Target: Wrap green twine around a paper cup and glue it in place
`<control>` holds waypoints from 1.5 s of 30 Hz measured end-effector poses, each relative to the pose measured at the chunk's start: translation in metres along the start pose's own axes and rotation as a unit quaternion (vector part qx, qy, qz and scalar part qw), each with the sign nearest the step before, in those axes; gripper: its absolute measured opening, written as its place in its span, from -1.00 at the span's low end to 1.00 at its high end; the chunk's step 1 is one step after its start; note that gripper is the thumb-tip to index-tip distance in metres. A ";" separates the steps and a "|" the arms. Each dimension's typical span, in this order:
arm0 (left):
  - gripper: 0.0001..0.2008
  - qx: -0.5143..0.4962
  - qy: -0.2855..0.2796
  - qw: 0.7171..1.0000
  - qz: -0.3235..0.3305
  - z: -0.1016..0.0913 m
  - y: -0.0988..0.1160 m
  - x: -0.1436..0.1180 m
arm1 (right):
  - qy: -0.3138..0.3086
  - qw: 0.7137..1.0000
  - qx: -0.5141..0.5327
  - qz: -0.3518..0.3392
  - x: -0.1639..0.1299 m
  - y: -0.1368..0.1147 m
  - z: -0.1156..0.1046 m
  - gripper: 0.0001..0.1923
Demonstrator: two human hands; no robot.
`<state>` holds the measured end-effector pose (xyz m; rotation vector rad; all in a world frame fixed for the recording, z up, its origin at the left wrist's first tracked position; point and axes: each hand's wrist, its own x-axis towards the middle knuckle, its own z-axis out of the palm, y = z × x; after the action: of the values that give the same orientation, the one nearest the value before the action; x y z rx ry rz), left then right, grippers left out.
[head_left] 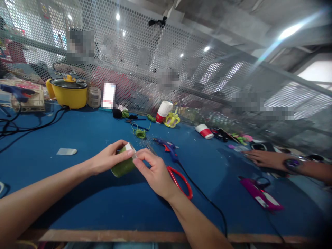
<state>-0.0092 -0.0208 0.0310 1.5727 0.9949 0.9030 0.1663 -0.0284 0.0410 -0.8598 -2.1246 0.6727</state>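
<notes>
My left hand is wrapped around a green cup-like cylinder, held tilted over the table. A small white strip shows at its upper end, under my left thumb. My right hand is closed in a pinch at the cylinder's right edge, on what looks like the pale end of that strip. Just beyond my right hand lies a blue hot glue gun. Red-handled scissors lie beside my right wrist, their blades partly hidden by the hand.
Green yarn, stacked paper cups and a yellow woven basket stand behind. A yellow electric pot is at the back left. Another person's hand rests at right, near a purple glue gun. Its black cord trails forward.
</notes>
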 end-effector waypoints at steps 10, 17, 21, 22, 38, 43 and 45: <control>-0.34 0.122 -0.022 0.991 0.042 -0.001 -0.004 0.000 | -0.031 0.999 0.017 0.037 0.001 0.002 -0.005 -0.85; -0.35 0.245 0.020 0.966 0.076 0.006 -0.003 -0.002 | -0.024 0.998 0.024 0.061 0.001 0.003 -0.002 -0.81; -0.33 0.266 0.024 0.960 0.084 0.008 -0.004 -0.002 | -0.024 0.997 0.032 0.073 0.002 0.004 0.000 -0.80; -0.32 0.266 0.022 0.960 0.086 0.008 -0.004 -0.002 | -0.022 0.996 0.034 0.076 0.002 0.004 0.000 -0.80; -0.34 -0.207 -0.071 0.969 -0.110 0.009 -0.008 -0.001 | 0.033 0.997 0.026 0.070 0.000 0.006 -0.001 -0.62; -0.39 -0.298 -0.115 0.939 -0.128 0.012 -0.010 -0.002 | 0.024 0.995 0.046 0.081 0.000 0.007 -0.004 -0.56; -0.42 -0.307 -0.114 0.935 -0.132 0.011 -0.010 -0.002 | 0.035 0.996 0.036 0.070 0.000 0.006 -0.003 -0.63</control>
<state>-0.0010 -0.0249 0.0193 0.9574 0.6480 0.7272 0.1713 -0.0241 0.0389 -0.9851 -1.9794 0.7737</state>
